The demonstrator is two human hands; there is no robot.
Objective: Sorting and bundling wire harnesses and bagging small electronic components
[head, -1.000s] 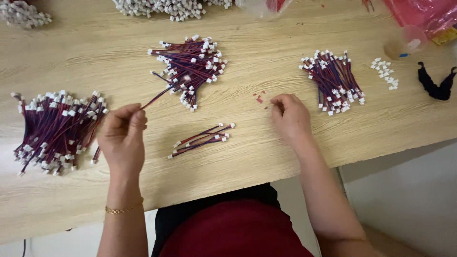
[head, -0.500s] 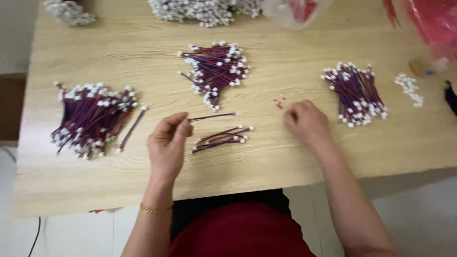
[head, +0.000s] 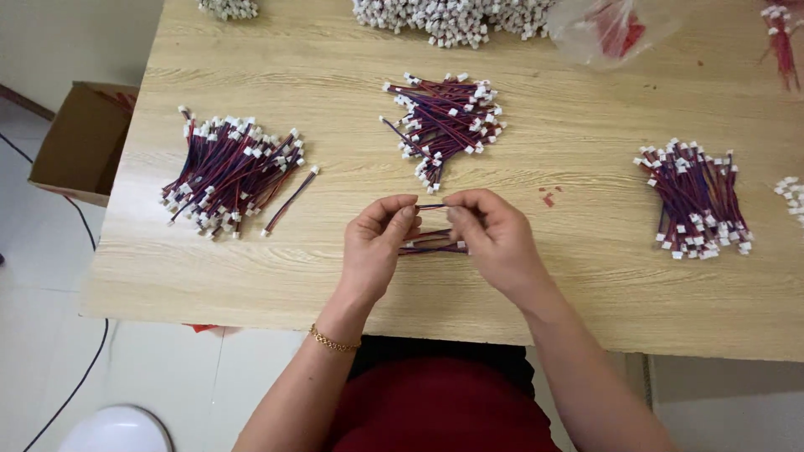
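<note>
Head view: both hands' fingers (head: 408, 214) pinch a short red-and-blue wire lead (head: 431, 206), held taut.

Cardboard box (head: 79, 138), clear plastic bag (head: 615, 29)

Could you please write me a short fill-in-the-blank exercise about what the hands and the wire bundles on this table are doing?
1. Both hands pinch one short ____ between their fingertips.
2. The left hand wears a thin gold ____ at the wrist.
3. A brown cardboard ____ sits on the floor, left of the table.
Missing words: wire; bracelet; box.
</note>
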